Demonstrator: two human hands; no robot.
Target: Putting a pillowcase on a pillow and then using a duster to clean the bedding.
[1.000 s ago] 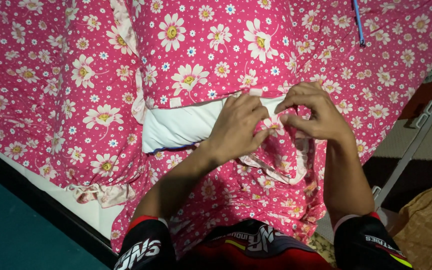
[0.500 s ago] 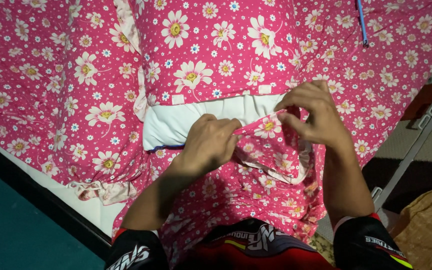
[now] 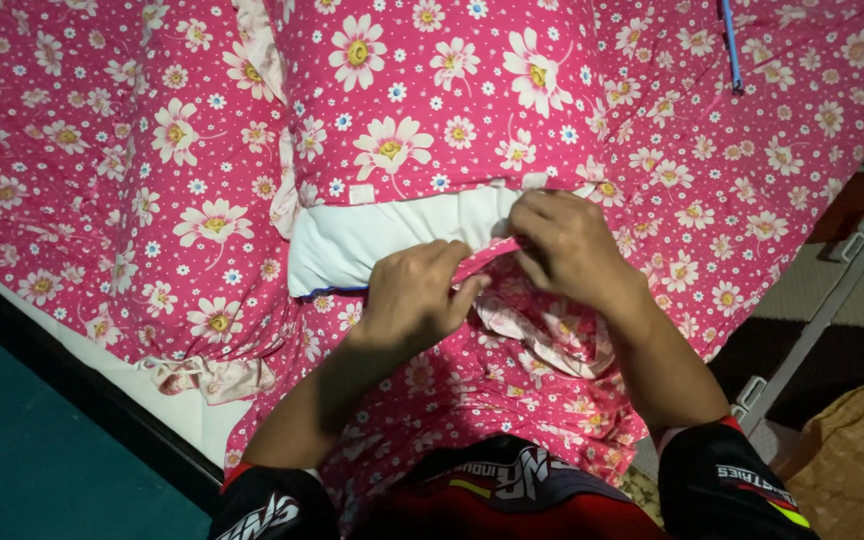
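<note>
Both hands pinch the open end of the pink floral pillowcase (image 3: 432, 110): left hand (image 3: 414, 295) and right hand (image 3: 564, 245) clenched on its flap over the white pillow (image 3: 382, 240), near the bed's (image 3: 72, 150) front edge.

lying flat on the bed: white pillow (image 3: 392, 240), mostly sheathed in pink pillowcase (image 3: 432, 90) with white-and-yellow daisy print. showing a bare white band at the near, open end. hanging loose and crumpled below the opening: frilled pillowcase flap (image 3: 542, 335). being pinched at the flap edge by left hand (image 3: 414, 295) and right hand (image 3: 567, 245), both touching the fabric.
</note>
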